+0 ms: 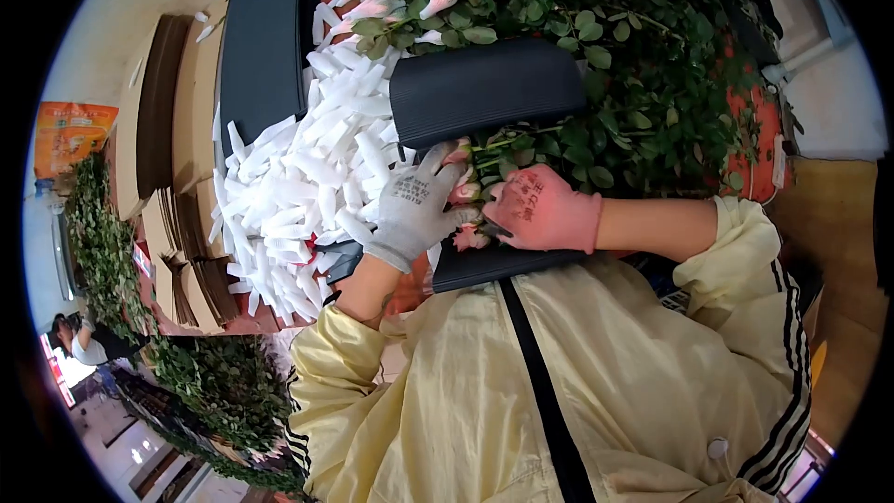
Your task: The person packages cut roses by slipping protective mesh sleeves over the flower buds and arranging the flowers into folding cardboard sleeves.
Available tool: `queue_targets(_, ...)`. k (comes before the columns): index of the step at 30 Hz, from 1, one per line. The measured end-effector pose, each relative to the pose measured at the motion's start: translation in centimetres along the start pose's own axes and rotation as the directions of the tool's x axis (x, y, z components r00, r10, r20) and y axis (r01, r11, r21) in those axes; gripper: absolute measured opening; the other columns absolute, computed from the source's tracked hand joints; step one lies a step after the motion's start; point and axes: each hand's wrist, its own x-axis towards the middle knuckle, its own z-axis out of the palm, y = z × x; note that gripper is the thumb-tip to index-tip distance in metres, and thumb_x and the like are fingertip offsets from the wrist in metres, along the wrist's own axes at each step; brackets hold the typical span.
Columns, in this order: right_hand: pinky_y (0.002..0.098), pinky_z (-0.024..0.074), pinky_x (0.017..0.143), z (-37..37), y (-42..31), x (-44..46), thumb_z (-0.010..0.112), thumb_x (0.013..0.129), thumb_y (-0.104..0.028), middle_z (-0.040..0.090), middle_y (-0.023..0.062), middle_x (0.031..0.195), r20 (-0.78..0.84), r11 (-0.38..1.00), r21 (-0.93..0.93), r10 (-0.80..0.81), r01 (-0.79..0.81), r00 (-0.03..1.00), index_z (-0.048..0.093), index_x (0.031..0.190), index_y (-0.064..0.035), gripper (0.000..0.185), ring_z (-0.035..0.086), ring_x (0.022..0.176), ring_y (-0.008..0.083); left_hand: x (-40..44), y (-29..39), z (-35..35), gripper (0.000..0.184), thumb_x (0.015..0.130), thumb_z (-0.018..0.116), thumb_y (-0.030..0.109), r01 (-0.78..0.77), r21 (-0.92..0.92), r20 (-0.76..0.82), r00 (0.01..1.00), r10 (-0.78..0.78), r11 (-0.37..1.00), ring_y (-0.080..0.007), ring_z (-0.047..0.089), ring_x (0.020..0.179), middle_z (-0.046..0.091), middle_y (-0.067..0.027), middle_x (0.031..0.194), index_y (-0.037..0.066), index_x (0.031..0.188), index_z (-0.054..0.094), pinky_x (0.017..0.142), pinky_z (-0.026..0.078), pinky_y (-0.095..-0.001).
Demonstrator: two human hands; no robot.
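Observation:
Pink roses (463,192) lie in a row between my two gloved hands, their heads to the left and leafy stems to the right. My left hand (414,205), in a grey-white glove, is bent around the rose heads with fingers above and thumb below. From the right comes my right hand (545,210) in a pink glove, its fingers curled at the stems just under the heads; the fingertips are partly hidden. Black ribbed sheet (484,93) shows above the roses, and more black sheet (494,268) lies below them against my jacket.
White foam sleeves (312,182) are heaped to the left. Beyond them stand a black sheet stack (263,37) and folded cardboard (172,112). Leafy rose stems (643,65) cover the table's right and back, with sleeved roses (377,7) at the top. A person (88,340) is far left.

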Motion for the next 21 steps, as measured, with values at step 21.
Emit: queue_targets(21,0.0401,0.0446,0.087,-7.8,9.7,-1.2,0.067,0.075,-0.028,0.06,0.0094,0.107,-0.607,0.857,-0.112,0.341,-0.503,0.718,0.055,0.117,-0.0084,0.048,0.054,0.105,0.0272,-4.6,-3.2,-3.5,0.033,0.084,0.062,0.022,0.025,-0.544,-0.216,0.962,-0.169,0.839,-0.0268,0.06,0.097,0.063,-0.0165,0.104,0.002,0.111,0.062,0.084,0.047,-0.0346)
